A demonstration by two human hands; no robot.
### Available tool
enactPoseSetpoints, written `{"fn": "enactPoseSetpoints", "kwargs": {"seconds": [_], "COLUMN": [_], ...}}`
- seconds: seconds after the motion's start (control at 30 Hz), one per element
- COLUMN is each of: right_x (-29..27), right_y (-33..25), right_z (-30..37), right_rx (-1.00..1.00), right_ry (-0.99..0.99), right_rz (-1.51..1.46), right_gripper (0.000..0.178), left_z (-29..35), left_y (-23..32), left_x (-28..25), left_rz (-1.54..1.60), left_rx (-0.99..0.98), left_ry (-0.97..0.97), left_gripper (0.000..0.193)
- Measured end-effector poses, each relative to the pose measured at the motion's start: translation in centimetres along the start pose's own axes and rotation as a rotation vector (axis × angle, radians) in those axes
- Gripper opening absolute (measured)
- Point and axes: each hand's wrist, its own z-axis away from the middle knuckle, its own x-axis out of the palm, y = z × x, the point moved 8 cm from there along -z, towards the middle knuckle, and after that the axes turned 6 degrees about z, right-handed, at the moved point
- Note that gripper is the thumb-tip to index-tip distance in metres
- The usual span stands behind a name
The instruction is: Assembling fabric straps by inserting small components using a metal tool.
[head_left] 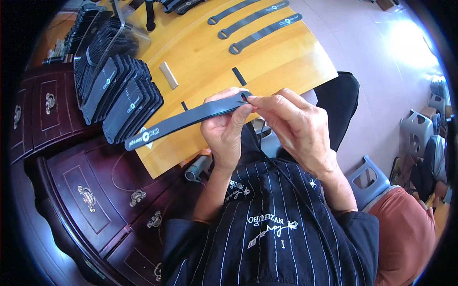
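A long dark grey strap (191, 113) with a slotted end lies across my left hand (223, 131). That hand is closed on it near the slot, thumb in front and fingers behind. My right hand (300, 128) pinches the slotted end between thumb and forefinger; whether it holds some small piece there is too small to tell. The strap's rounded, printed end reaches left towards stacks of folded dark straps (136, 107). Three similar straps (267, 34) lie side by side at the far edge of the yellow wooden table (205, 62).
A tan strip (169, 75) and a black strip (238, 76) lie on the table. Left stands a dark red cabinet (90, 176) with metal drawer handles. Grey plastic stools (366, 178) and a person in reddish-brown clothing (405, 233) are at the right.
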Motion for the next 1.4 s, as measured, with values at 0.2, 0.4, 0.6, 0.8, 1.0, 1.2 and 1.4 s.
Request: {"fn": "enactPoseSetpoints", "kwargs": {"seconds": [0.2, 0.4, 0.6, 0.8, 1.0, 1.2, 1.4], "right_x": [-0.5, -0.4, -0.6, -1.3, -1.7, -0.5, 0.7], "right_y": [1.4, 1.5, 1.0, -0.7, -0.8, -0.2, 0.1], "right_z": [-0.2, -0.2, -1.3, -1.6, 0.1, 0.5, 0.2], "right_rx": [-0.034, -0.045, -0.121, -0.253, -0.136, 0.003, 0.019], "right_ry": [-0.004, 0.036, 0.079, 0.007, -0.126, -0.145, -0.156], "right_rz": [-0.059, -0.047, 0.018, 0.027, 0.014, -0.408, -0.571], "right_gripper": [0.014, 0.015, 0.018, 0.027, 0.034, 0.056, 0.014], "left_z": [0.6, 1.5, 2.9, 4.4, 3.5, 4.1, 5.6], "left_y": [-1.6, -1.4, -1.7, -1.7, -1.4, -0.1, -0.4], "left_x": [0.3, 0.6, 0.7, 1.0, 0.0, 1.6, 3.4], "left_rz": [0.060, 0.070, 0.071, 0.202, 0.301, 0.227, 0.301], "left_rx": [-0.314, -0.423, -0.530, -0.577, -0.510, -0.593, -0.786], "left_ry": [-0.187, -0.128, -0.131, -0.107, -0.016, -0.070, -0.273], "left_gripper": [0.024, 0.020, 0.020, 0.019, 0.024, 0.029, 0.032]}}
